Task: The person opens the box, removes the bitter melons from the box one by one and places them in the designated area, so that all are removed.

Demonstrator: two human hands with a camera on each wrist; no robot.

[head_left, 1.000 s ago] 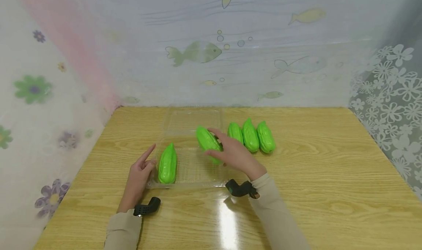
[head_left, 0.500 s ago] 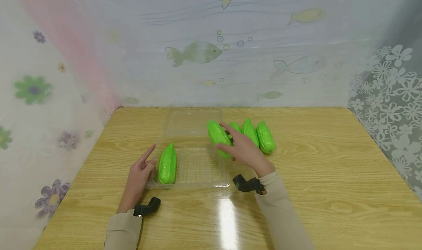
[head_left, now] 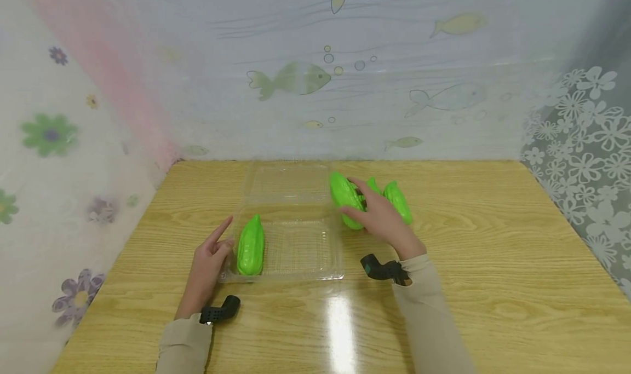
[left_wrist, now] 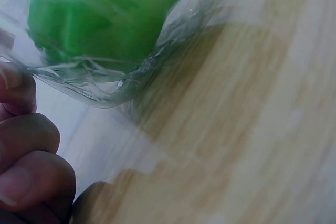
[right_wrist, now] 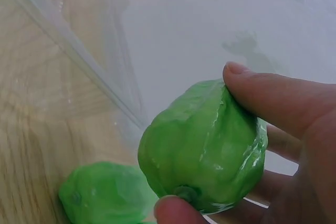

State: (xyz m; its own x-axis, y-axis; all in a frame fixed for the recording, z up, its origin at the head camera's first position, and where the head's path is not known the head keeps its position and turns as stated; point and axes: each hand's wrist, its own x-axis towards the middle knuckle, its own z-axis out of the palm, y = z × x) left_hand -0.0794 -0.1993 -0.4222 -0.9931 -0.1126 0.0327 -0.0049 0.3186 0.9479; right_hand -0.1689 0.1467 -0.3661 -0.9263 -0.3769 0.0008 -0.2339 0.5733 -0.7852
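Observation:
My right hand [head_left: 386, 218] grips a bright green toy bitter melon [head_left: 343, 199] between thumb and fingers, just right of the clear plastic clamshell box [head_left: 300, 278]. In the right wrist view, this melon [right_wrist: 194, 145] is tilted, with its stem end facing the camera. Another bitter melon [head_left: 251, 246] lies inside the box along its left side. My left hand [head_left: 206, 264] holds the box's left edge, index finger pointing forward. Curled fingers [left_wrist: 31, 140] show close to the box rim in the left wrist view.
Right of the box lie more bitter melons, one [head_left: 397, 201] outermost; the held one and my hand partly cover the others. The box's lid [head_left: 291, 181] lies folded back toward the curtain [head_left: 374, 111]. All rest on a wooden table [head_left: 493, 264].
My right hand has carried its bitter melon from above the box rightward and away from me, toward the other melons. My left hand and the box have stayed put.

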